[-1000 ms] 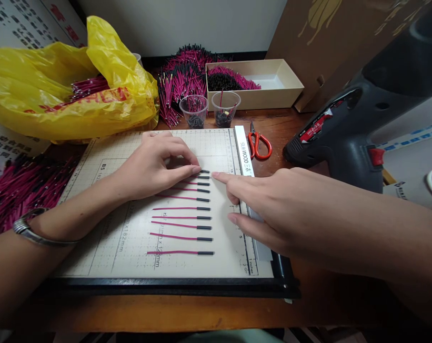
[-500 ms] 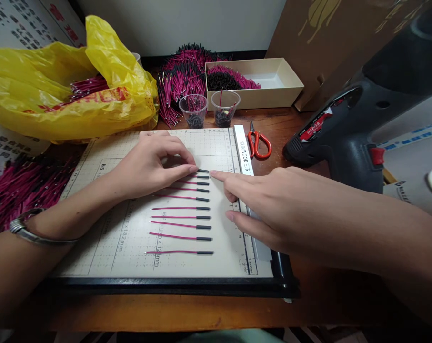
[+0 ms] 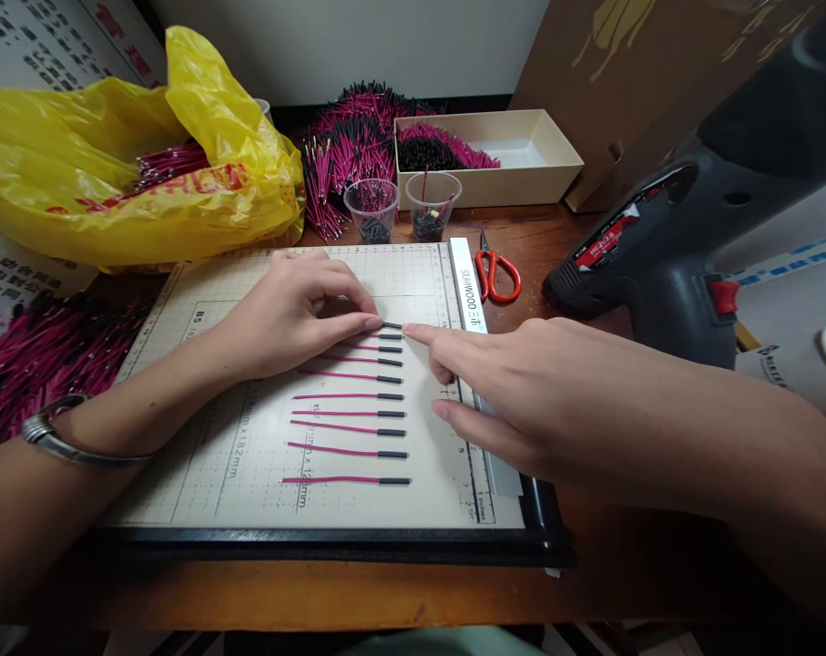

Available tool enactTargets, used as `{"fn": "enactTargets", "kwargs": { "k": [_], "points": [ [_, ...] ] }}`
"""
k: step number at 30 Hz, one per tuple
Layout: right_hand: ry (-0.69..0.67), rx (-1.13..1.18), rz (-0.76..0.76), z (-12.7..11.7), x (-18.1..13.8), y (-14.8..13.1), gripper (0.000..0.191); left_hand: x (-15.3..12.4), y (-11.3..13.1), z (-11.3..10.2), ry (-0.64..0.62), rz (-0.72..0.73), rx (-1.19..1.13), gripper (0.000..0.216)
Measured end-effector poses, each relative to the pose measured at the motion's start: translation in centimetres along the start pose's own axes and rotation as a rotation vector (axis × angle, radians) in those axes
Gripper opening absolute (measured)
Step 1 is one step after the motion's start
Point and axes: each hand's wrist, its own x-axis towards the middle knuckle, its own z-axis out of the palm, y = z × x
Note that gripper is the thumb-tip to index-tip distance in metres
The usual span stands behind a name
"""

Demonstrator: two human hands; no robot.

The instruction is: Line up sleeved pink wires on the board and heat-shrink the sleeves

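My left hand (image 3: pixel 310 305) pinches the topmost wire, whose black sleeve (image 3: pixel 392 325) sticks out to the right of the thumb and fingertips. The rest of that wire is hidden under the hand. With its index finger stretched out, my right hand (image 3: pixel 501 374) touches the free end of this sleeve; its other fingers are partly curled and hold nothing. Below, several magenta wires (image 3: pixel 334 397) with black sleeves lie in a column, roughly parallel, on the cream paper trimmer board (image 3: pixel 249 492).
Behind the board are two clear cups (image 3: pixel 372 210), a cream box (image 3: pixel 522 187) of wires and a wire pile (image 3: pixel 348 137). Red-handled scissors (image 3: pixel 501 278) and a dark heat gun (image 3: pixel 658 237) are at the right. A yellow bag (image 3: pixel 241 200) and more wires (image 3: pixel 30 355) lie left.
The view has shifted very slightly. Both hands keep nearly the same pose around the topmost wire, and the wires in the column have not moved on the board.
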Motion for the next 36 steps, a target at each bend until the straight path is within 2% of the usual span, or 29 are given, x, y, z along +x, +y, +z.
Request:
{"fn": "enactTargets", "kwargs": {
  "k": [5,14,21,25,36],
  "points": [
    [0.041,-0.009,-0.019,0.1,-0.2,0.1,0.040,0.1,0.1,0.0,-0.007,-0.007,-0.004,0.023],
    [-0.015,-0.031,-0.035,-0.3,0.0,-0.1,0.034,0.1,0.3,-0.2,-0.027,-0.038,0.034,0.027],
    [0.129,-0.140,-0.156,0.1,-0.8,0.6,0.029,0.0,0.2,-0.1,-0.012,-0.027,0.024,0.024],
    [0.118,-0.139,-0.161,0.1,-0.8,0.7,0.025,0.1,0.4,-0.1,-0.007,-0.021,0.015,0.023],
    [0.158,-0.136,-0.100,0.8,-1.8,1.1,0.040,-0.1,0.5,-0.2,-0.006,-0.064,0.051,0.024]
  ]
}}
